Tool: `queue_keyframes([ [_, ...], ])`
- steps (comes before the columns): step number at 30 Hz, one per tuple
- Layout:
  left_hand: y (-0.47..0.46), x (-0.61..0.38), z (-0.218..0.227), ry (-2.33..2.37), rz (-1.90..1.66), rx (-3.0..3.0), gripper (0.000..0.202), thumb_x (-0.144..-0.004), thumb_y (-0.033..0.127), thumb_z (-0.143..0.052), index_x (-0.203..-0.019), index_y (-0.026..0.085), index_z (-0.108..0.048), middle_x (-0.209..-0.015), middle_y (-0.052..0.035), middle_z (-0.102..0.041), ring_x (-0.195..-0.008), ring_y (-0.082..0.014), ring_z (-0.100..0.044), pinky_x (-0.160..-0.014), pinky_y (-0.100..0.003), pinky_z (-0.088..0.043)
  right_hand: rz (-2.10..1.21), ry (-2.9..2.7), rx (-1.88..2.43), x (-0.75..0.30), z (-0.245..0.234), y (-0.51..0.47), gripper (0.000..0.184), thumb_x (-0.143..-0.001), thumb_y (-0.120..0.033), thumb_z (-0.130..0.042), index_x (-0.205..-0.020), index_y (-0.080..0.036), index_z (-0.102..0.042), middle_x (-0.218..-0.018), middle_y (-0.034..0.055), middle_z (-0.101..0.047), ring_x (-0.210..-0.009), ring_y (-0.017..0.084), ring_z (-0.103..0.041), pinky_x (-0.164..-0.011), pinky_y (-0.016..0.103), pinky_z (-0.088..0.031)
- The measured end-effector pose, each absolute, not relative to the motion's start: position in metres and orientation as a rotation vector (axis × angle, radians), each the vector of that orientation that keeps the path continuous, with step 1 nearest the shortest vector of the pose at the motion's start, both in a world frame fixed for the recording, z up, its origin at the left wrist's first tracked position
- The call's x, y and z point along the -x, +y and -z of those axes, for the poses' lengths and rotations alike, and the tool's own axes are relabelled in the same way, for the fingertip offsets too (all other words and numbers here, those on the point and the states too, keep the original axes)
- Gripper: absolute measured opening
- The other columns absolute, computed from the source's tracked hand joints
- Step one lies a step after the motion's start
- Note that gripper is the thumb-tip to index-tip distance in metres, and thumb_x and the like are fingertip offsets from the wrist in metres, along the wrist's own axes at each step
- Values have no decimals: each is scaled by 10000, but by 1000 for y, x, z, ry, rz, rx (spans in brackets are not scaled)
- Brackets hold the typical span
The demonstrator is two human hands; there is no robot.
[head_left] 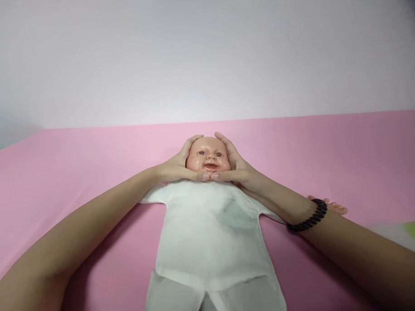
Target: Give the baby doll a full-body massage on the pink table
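Note:
A baby doll [206, 219] lies on its back on a pink sheet [91, 150], its head at the far end and a white garment [206, 237] covering its body and legs. My left hand [179, 164] cups the left side of the doll's vinyl head [208, 154] as I see it. My right hand [235, 163] cups the opposite side. The fingertips of both hands meet under the chin. A black beaded bracelet [308, 215] circles my right wrist, and my forearm passes over the doll's outstretched arm, whose small hand [333, 206] shows beyond it.
The pink sheet spreads to both sides of the doll and ends at a pale wall [204, 51]. A blurred white and green object [409, 233] sits at the right edge of the view.

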State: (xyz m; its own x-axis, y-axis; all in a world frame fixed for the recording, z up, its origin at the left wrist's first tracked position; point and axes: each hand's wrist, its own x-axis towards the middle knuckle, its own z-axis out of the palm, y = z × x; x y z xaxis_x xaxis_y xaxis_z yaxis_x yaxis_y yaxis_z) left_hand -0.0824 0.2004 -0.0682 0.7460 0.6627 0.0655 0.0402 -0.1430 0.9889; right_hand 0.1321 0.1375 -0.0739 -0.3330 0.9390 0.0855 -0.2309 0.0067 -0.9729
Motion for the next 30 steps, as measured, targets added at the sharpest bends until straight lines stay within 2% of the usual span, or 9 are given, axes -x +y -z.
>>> queue_keyframes([
  [5,202,85,66,536,-572,-1669,1141,-694,303,-883,-1575,393,-164,-1557,-166,-373,-1379,-364,-501,-1144,-579,-393,-1550,-1230,810,-131,74,136,1164,-662,-191,-825,-1577,-502,-175,-1544,39,-436,-1300,303,-586,-1094,534,-500],
  [11,198,83,68,543,-614,-1599,1195,-651,282,-910,-1572,425,-161,-1563,-164,-369,-1344,-363,-537,-1120,-591,-419,-1515,-1285,831,-131,73,137,1246,-611,-210,-898,-1577,-487,-161,-1552,41,-422,-1309,287,-577,-1119,519,-479],
  [17,199,84,66,545,-583,-1626,1154,-695,283,-880,-1581,401,-149,-1576,-160,-353,-1368,-357,-517,-1136,-566,-412,-1537,-1234,814,-131,74,136,1161,-663,-200,-839,-1575,-494,-183,-1524,40,-460,-1293,299,-589,-1100,534,-494],
  [25,197,81,70,534,-630,-1586,1177,-665,253,-900,-1571,415,-166,-1544,-158,-400,-1346,-349,-538,-1120,-564,-436,-1514,-1285,813,-131,73,137,1239,-621,-204,-896,-1585,-481,-167,-1541,45,-438,-1308,291,-576,-1118,505,-483],
  [30,199,83,69,530,-617,-1604,1162,-673,273,-894,-1573,424,-175,-1582,-150,-350,-1379,-358,-503,-1128,-561,-425,-1546,-1236,805,-131,75,137,1171,-657,-187,-840,-1572,-507,-181,-1538,32,-443,-1295,291,-587,-1098,526,-494],
])
